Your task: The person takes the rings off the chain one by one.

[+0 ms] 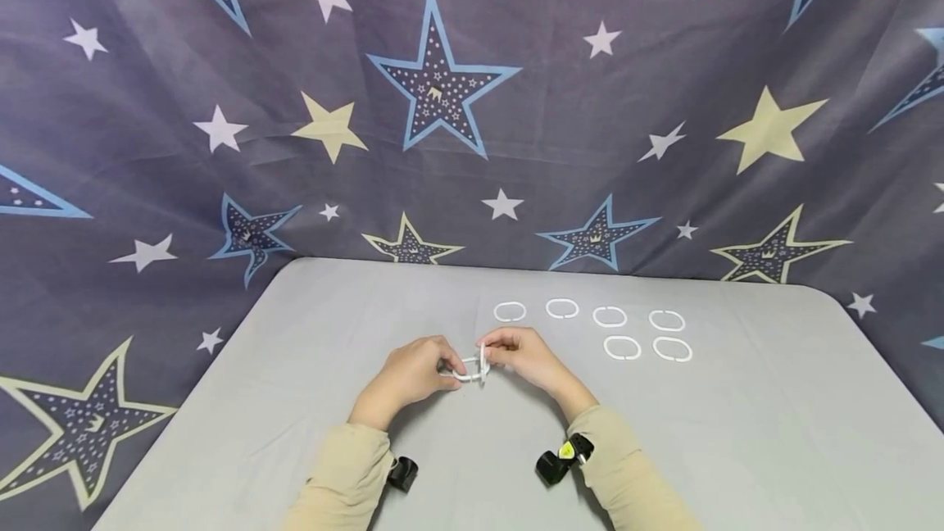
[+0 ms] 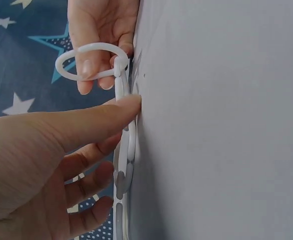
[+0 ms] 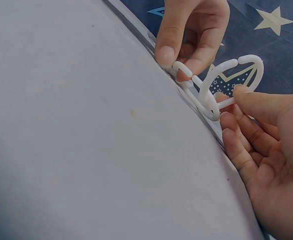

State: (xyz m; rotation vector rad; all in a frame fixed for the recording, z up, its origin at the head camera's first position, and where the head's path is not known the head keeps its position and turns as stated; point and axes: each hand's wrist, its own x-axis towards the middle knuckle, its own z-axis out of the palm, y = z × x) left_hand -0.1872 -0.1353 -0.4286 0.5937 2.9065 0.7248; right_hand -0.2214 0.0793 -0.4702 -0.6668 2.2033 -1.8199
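No word, brand or number could be read. In the head view, a yellow label [image 1: 566,450] sat on the black wrist camera [image 1: 553,467] toward five o'clock, its marking too small to make out. Small crown signs stood inside printed stars on the dark cloth [image 1: 546,138]: a blue-edged star [image 1: 451,82] near twelve o'clock, another [image 1: 590,242] at three, and a yellow-edged star [image 1: 92,433] at eight.

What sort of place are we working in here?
Probably a makeshift indoor workspace: a dark, star-printed fabric backdrop hangs behind a pale grey, round-cornered table, where six loose white oval plastic-looking rings lie.
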